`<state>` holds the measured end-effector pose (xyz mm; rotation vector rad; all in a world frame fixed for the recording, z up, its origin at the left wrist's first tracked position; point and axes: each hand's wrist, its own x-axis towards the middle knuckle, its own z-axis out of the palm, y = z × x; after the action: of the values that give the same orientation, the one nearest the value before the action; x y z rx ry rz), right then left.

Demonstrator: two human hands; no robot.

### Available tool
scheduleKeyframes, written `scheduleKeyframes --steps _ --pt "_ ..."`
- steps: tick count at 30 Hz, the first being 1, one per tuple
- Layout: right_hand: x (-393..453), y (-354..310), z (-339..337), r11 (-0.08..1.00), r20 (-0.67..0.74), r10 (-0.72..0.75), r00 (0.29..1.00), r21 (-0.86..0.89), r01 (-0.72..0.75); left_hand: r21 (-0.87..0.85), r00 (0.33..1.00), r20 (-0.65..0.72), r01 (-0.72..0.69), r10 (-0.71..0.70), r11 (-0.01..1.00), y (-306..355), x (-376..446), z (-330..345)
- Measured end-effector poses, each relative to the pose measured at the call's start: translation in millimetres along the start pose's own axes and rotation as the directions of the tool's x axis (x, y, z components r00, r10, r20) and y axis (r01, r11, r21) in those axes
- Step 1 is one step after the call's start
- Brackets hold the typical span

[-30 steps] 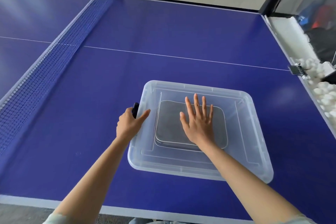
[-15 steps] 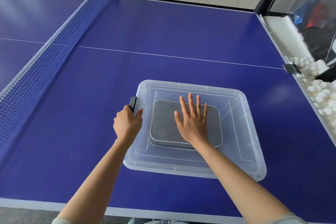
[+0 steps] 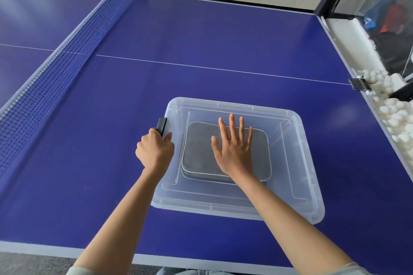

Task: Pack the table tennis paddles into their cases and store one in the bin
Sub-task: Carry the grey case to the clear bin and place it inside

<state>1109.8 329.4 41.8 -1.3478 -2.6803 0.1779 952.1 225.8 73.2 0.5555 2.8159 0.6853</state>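
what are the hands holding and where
The left hand grips the clear bin at its left rim, by the black latch. The right hand holds nothing, lying flat on the grey case.

A net crosses the blue table; white balls alongside.

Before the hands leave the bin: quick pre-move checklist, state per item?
1. Grey case inside the clear bin, lying flat on its floor: ok.
2. Right hand flat on the case, fingers spread, not gripping: ok.
3. Left hand closed on the bin's left rim at the black latch: ok.
4. Bin fully on the blue table, clear of the net: ok.
5. Case zipped shut: cannot tell.
6. Second case: not in view, cannot tell.
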Motion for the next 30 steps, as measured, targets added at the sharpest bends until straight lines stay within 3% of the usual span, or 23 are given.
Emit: scheduleKeyframes --steps 5,10,12,14,16,19,21,24,27,28,30 --pt "2 -1 2 1.000 0.012 0.005 1.000 0.001 -0.005 0.075 0.998 -0.033 -0.054 0.056 0.996 3 -4 1" --pt "0 0 1 1.000 0.002 -0.002 1.000 0.031 0.002 0.210 0.994 0.051 -0.109 0.101 0.972 12 -12 -6" --pt "0 0 0 0.998 0.017 0.001 1.000 0.058 -0.002 0.251 0.981 0.050 -0.196 0.189 0.948 24 -26 1" --pt "2 3 -6 0.988 0.008 0.004 1.000 0.153 -0.006 0.183 0.927 0.079 -0.375 0.367 0.909 45 -42 15" --pt "5 7 -16 0.927 -0.045 0.039 0.998 0.375 -0.020 0.079 0.841 0.168 -0.532 0.515 0.843 69 -54 32" --pt "1 21 -38 0.690 -0.021 0.162 0.987 0.717 -0.098 0.051 0.719 0.286 -0.671 0.633 0.740 93 -68 56" --pt "-10 41 -53 0.664 -0.057 0.197 0.979 0.742 -0.091 0.098 0.702 0.309 -0.695 0.642 0.713 99 -76 69" --pt "-30 83 -64 0.746 -0.143 0.200 0.969 0.663 -0.056 0.231 0.697 0.295 -0.716 0.653 0.659 96 -80 81" --pt "-41 128 -63 0.824 -0.156 0.351 0.923 0.520 -0.226 0.277 0.704 0.289 -0.710 0.649 0.647 93 -79 86" --pt "-44 140 -62 0.796 -0.105 0.427 0.898 0.516 -0.318 0.285 0.706 0.287 -0.708 0.647 0.646 94 -79 87" --pt "-46 155 -64 0.613 0.091 0.578 0.811 0.607 -0.505 0.289 0.708 0.287 -0.706 0.645 0.647 94 -80 88"
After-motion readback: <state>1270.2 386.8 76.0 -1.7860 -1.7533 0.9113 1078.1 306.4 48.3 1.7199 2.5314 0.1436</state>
